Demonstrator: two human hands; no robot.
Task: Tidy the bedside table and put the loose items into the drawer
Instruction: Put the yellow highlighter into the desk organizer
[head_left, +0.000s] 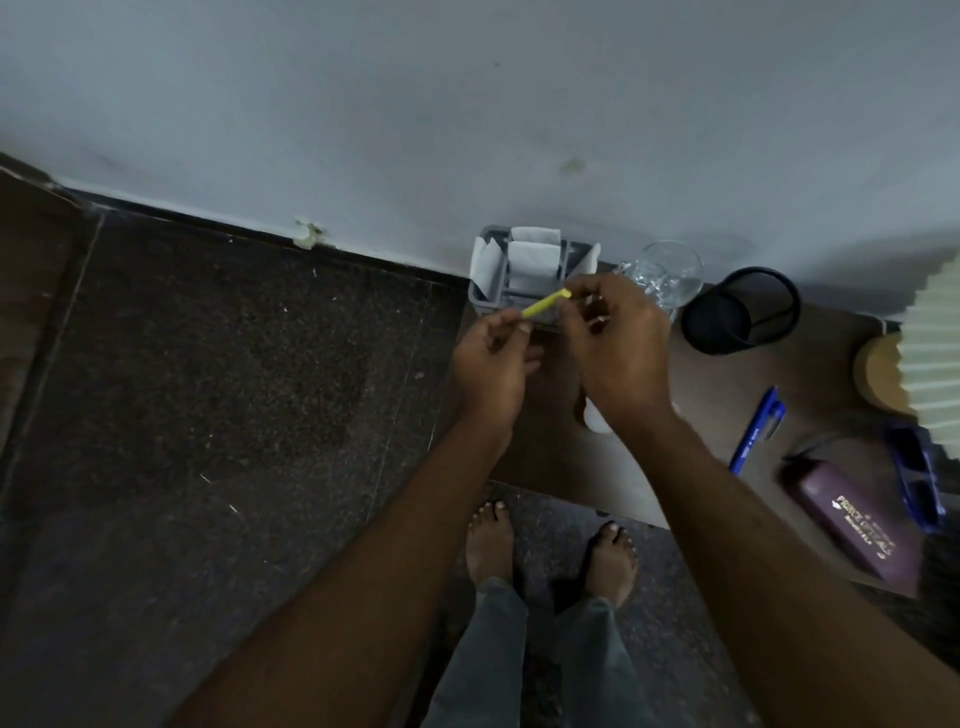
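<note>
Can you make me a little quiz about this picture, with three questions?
1. True or false: only the left hand touches the yellow stick.
2. What lies closest to the blue pen? A) the dark red glasses case B) the grey organizer C) the glass mug
3. Fill in: the black mesh cup stands between the glass mug and the ______.

Key
1. False: the right hand pinches its other end.
2. A
3. lamp, with its pleated shade and round wooden base.
</note>
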